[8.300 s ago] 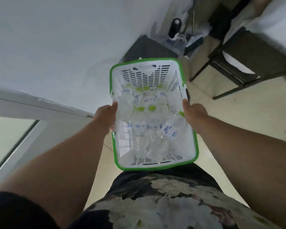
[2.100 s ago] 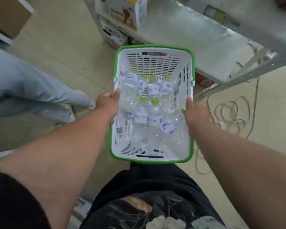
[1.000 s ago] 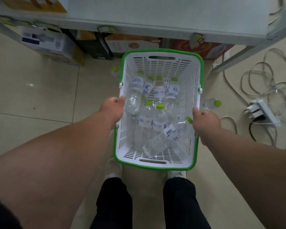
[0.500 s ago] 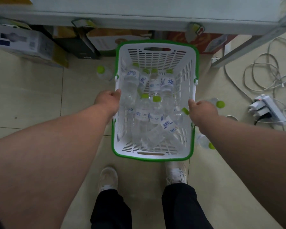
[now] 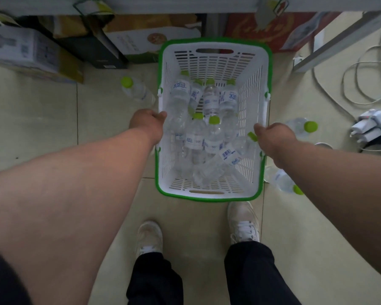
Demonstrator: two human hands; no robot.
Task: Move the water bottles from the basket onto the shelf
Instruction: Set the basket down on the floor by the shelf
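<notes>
Head view: left hand (image 5: 149, 124) and right hand (image 5: 273, 137) each clamp a long side rim of the green-edged white basket (image 5: 211, 60), prob. so the load stays level w/ the water bottles (image 5: 204, 137) piled inside it, none on the shelf (image 5: 185, 4) yet, whose edge runs across 12 o'clock. Room: tiled floor (image 5: 42, 128), stray bottle (image 5: 135, 90) at 10 o'clock of the basket, two more at 3–4 o'clock, cardboard boxes (image 5: 37, 49) under the shelf, cables and a power strip (image 5: 371, 127) at 3 o'clock.

Bare forearms, a dark short sleeve (image 5: 0, 280) at the left shoulder, black trousers (image 5: 251, 274), scuffed white lace-up sneakers (image 5: 243, 223).
</notes>
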